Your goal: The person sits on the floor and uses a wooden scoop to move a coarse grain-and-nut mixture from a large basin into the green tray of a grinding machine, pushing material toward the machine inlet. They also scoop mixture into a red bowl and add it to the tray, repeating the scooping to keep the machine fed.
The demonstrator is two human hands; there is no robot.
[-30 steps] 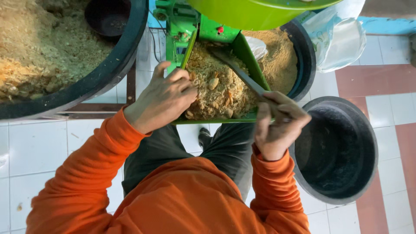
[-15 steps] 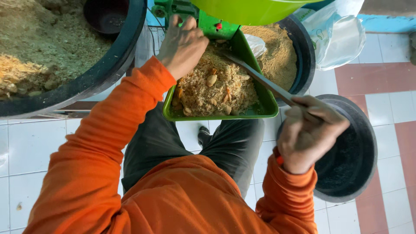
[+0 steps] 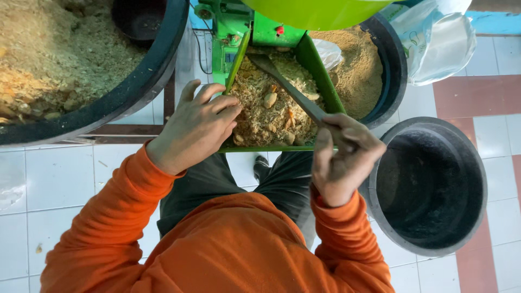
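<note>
**Both hands at the green feed tray**

The left hand [image 3: 198, 127] lies on the near-left corner of the green metal tray [image 3: 320, 73] of a green machine [image 3: 233, 24], its fingers [image 3: 222, 103] loosely spread and curled into the heap of coarse tan shredded feed [image 3: 266, 111], clutching nothing firm. The right hand [image 3: 339, 157] is clenched around the handle of a long flat grey metal scraper [image 3: 287, 87], which runs slantwise up and left across the feed, its far end near the machine's mouth. Pale lumps lie among the shreds.

Just right of the right hand stands a round black empty bucket [image 3: 429, 187] on the white tiled floor [image 3: 54, 184]. Behind the tray sits a black tub of fine brown meal [image 3: 361, 70]; at upper left, a large black basin of yellowish chaff [image 3: 54, 54]. A clear plastic bag [image 3: 439, 43] lies at upper right. Orange sleeves [image 3: 108, 217] cover both arms.
</note>
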